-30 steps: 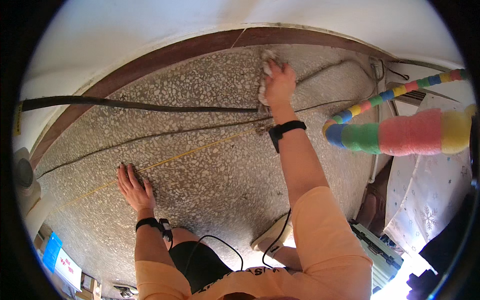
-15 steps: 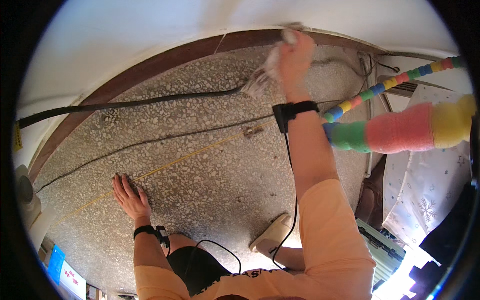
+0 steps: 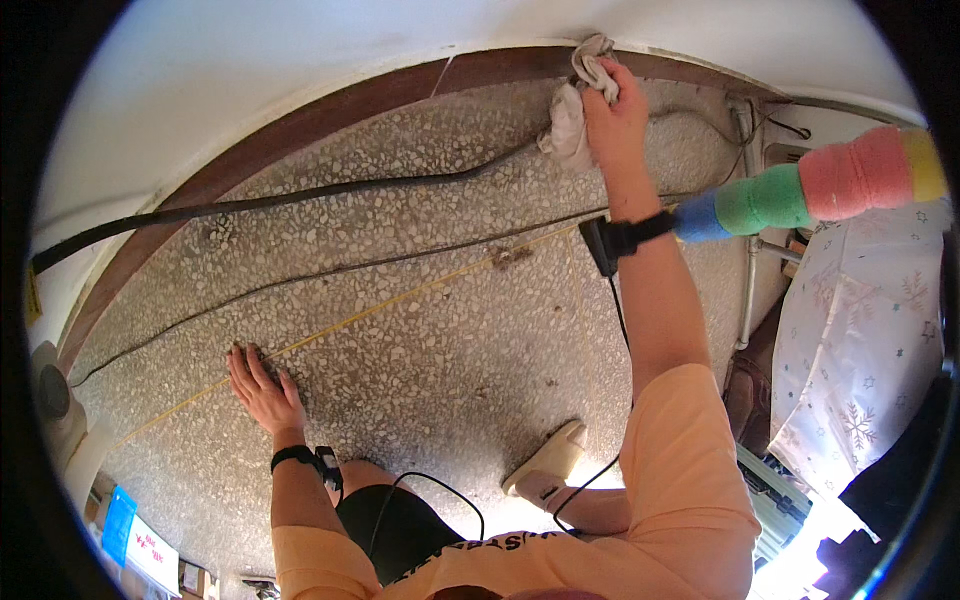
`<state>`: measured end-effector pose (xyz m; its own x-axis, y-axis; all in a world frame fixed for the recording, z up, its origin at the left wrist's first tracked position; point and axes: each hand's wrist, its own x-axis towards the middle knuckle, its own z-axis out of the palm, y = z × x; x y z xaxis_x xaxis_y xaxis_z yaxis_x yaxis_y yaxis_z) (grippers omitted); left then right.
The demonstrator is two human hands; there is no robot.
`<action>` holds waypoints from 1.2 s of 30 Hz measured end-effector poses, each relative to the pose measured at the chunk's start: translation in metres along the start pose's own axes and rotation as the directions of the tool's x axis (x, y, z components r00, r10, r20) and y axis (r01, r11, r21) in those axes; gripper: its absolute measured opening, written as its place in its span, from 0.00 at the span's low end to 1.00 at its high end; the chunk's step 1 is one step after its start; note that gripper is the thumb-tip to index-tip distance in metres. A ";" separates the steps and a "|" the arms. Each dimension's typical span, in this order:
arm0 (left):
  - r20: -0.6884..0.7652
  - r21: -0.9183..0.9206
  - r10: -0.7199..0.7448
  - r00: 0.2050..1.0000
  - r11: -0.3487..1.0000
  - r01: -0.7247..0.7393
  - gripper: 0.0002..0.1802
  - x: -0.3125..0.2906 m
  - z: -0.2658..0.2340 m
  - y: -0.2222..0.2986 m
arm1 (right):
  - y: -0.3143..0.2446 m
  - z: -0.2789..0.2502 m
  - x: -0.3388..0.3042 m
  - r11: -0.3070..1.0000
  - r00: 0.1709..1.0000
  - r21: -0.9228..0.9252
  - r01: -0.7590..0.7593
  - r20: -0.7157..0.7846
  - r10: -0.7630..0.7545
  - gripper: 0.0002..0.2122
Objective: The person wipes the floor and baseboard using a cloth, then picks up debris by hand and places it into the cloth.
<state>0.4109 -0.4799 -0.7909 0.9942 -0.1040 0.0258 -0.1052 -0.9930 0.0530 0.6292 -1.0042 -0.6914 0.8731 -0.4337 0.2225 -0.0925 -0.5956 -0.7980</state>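
My right hand [image 3: 618, 115] is stretched far forward, its fingers closed on a greyish-white cloth [image 3: 568, 128]. The bunched upper end of the cloth presses against the dark brown baseboard [image 3: 500, 68], while the rest hangs down beside my fingers. A thick black cable [image 3: 340, 187] runs along the floor and passes behind the cloth. Nearer to me on the left, my left hand [image 3: 266, 392] lies flat on the speckled stone floor [image 3: 420, 320], fingers spread, next to a thin yellow line [image 3: 350, 318]. Both wrists wear black straps.
A thin dark cable [image 3: 330, 268] crosses the floor. At right, a colourful foam-wrapped bar [image 3: 780, 195] reaches toward my right forearm, near a white snowflake-patterned cover [image 3: 850, 330]. My sandal [image 3: 550, 460] stands on the floor; a blue box [image 3: 118, 525] is at lower left.
My right hand and the cloth have shifted right along the baseboard. The foam-wrapped bar appears higher and at a different angle. My left hand has stayed nearly still.
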 end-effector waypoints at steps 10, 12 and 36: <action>-0.057 -0.044 0.013 0.998 0.999 -0.015 0.33 0.005 0.009 0.009 | 0.059 -0.023 -0.174 0.574 0.953 -0.799 0.180 0.287 0.101 0.30; -0.086 -0.090 0.017 0.996 0.996 -0.025 0.32 0.006 0.009 0.009 | 0.073 -0.013 -0.177 0.594 0.949 -0.797 0.115 0.265 0.172 0.30; -0.302 -0.616 0.344 0.889 0.641 -0.457 0.16 0.245 -0.103 0.274 | 0.000 0.082 -0.165 0.639 0.589 -0.168 0.751 0.609 -0.532 0.15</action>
<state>0.6231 -0.7719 -0.6677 0.8417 -0.4176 0.3423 -0.5346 -0.5549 0.6374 0.5245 -0.8771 -0.7744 0.8546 0.4730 0.2141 0.5160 -0.8199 -0.2481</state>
